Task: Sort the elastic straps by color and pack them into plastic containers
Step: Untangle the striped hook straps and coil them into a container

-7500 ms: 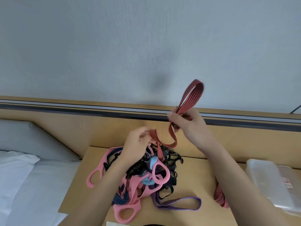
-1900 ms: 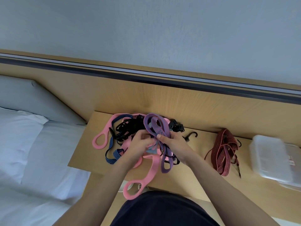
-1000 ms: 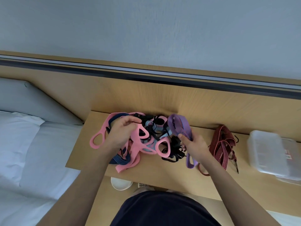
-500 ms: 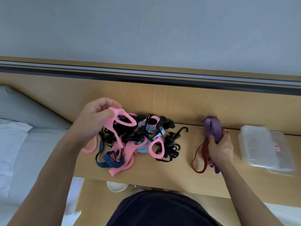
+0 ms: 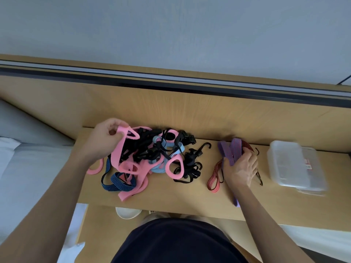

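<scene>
A person stood at a wooden bedside table (image 5: 190,198) sorting elastic straps. The left hand (image 5: 105,142), raised over the far left corner of the table, pinched the looped end of a pink strap (image 5: 121,149) between thumb and curled fingers, and the rest of that strap trailed down into a tangled pile in the middle of the table. The pile held more pink loops, a light blue strap (image 5: 177,150), black hooked straps (image 5: 191,164) and, at its near left edge, a dark blue striped strap (image 5: 117,182). Well apart to the right, the right hand (image 5: 241,168) lay low on the table with its fingers curled round a folded purple strap (image 5: 231,150), directly over a red striped strap (image 5: 214,178) lying there. One purple end reached the near edge of the table beneath the forearm. Stacked clear plastic containers (image 5: 293,168), blurred, sat just right of that hand. A white bed (image 5: 28,168) lay to the left.
</scene>
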{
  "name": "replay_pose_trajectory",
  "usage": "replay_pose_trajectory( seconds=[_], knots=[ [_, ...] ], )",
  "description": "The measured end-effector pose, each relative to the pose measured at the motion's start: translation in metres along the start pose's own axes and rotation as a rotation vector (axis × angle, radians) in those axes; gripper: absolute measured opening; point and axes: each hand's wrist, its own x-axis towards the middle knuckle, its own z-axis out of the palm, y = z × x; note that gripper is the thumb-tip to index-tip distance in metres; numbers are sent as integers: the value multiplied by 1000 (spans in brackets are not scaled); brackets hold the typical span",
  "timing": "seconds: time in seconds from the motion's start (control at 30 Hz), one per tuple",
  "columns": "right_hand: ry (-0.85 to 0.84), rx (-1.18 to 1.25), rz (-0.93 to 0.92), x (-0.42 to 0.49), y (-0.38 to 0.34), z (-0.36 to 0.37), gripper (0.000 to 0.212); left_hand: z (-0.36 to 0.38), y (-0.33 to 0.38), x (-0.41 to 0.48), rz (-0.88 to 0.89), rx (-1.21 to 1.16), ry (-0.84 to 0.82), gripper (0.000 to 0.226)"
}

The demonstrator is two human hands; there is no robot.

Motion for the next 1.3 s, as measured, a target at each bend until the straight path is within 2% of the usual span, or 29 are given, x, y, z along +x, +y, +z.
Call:
replay_pose_trajectory(
  seconds=[0.07, 0.23, 0.37, 0.47, 0.53, 0.67, 0.8, 0.83, 0.93, 1.03, 1.13, 1.23, 1.3],
  knots=[
    [-24, 4, -122, -10, -14, 2, 68, 5, -5, 5, -10, 37, 23, 28],
    [-216, 108, -410, -44, -57, 17, 54, 2, -24, 12, -40, 141, 98, 32],
    [-384, 139, -605, -76, -87, 33, 37, -13, -40, 4, -33, 420, 112, 39],
    [-538, 122, -738, -95, -101, 45, 39, -9, -58, -6, 26, 429, 137, 44],
    [-609, 105, -812, -103, -109, 52, 38, -2, -75, -18, -84, 373, 138, 44],
    [-706, 47, -887, -113, -119, 64, 30, 20, -106, -50, -212, 164, 182, 28],
    [-792, -26, -926, -120, -126, 70, 25, 40, -135, -79, -190, 130, 28, 47],
    [-799, -29, -941, -122, -127, 72, 23, 45, -143, -83, -202, 129, 1, 46],
    [-814, -27, -974, -123, -130, 74, 21, 57, -160, -84, -247, 132, 73, 36],
    [-831, -30, -980, -121, -132, 75, 21, 64, -169, -77, -275, 94, 170, 49],
    [-855, -48, -966, -118, -133, 75, 21, 69, -174, -69, -429, 15, 203, 51],
    [-873, -66, -949, -115, -132, 73, 21, 71, -179, -63, -618, -195, 229, 63],
    [-883, -70, -938, -114, -132, 73, 21, 69, -179, -59, -682, -284, 219, 62]
  ],
)
